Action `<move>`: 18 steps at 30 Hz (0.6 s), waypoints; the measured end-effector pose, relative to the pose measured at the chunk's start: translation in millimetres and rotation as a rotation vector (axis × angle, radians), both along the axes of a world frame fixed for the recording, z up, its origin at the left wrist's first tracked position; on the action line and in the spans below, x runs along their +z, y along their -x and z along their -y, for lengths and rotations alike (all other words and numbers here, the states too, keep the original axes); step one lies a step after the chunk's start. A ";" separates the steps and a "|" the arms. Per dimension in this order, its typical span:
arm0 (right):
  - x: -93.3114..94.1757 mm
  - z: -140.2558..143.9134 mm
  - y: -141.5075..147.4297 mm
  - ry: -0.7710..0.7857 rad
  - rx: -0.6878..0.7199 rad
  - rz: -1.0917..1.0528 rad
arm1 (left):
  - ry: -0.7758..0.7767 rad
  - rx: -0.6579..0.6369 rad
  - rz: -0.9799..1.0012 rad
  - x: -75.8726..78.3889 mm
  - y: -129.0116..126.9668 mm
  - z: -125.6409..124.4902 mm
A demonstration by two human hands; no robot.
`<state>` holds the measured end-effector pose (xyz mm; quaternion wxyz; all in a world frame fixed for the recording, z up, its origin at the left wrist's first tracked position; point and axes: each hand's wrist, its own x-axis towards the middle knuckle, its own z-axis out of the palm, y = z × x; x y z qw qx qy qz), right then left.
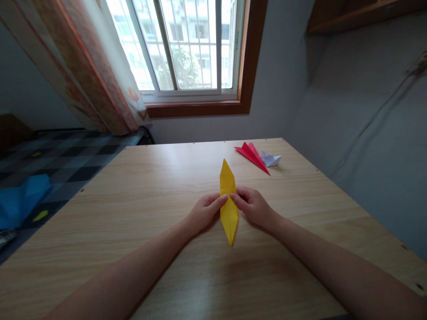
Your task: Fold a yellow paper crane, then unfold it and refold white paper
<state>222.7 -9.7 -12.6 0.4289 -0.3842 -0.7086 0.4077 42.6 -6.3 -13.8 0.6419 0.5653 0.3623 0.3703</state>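
A yellow paper (228,209), folded into a long narrow diamond, lies on the wooden table (150,213) with one tip pointing away from me and one toward me. My left hand (203,212) presses its left edge near the middle with the fingertips. On the opposite edge, my right hand (253,206) does the same, and the fingertips of both hands nearly meet over the paper's centre.
A red folded paper (251,155) and a small white folded paper (271,158) lie at the table's far right. A window with a curtain (100,66) is behind the table. A checkered bed cover (50,164) with a blue cloth (20,200) lies to the left.
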 end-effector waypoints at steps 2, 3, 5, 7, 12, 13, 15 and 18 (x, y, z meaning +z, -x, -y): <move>0.3 -0.1 0.4 -0.017 0.007 -0.013 | 0.004 0.003 0.042 2.3 -0.5 0.7; 0.3 -0.1 0.7 -0.023 0.006 -0.019 | 0.011 0.002 0.068 3.3 -0.7 0.9; 0.3 0.0 1.4 -0.024 -0.005 -0.032 | 0.031 0.011 0.104 4.3 -0.6 1.1; 0.2 0.1 2.0 -0.011 -0.023 -0.047 | 0.039 0.041 0.101 3.9 0.0 0.7; -0.4 0.1 1.9 0.049 -0.056 -0.068 | 0.002 0.088 0.037 2.5 1.5 -0.3; -0.4 0.1 1.7 0.065 -0.056 -0.075 | -0.003 0.097 0.035 2.6 1.4 -0.3; -0.2 0.2 1.3 0.087 -0.044 -0.089 | 0.000 0.125 0.057 2.7 0.8 -0.2; 1.1 1.1 0.9 0.082 -0.020 -0.075 | 0.023 0.178 0.122 1.6 -0.1 -1.0</move>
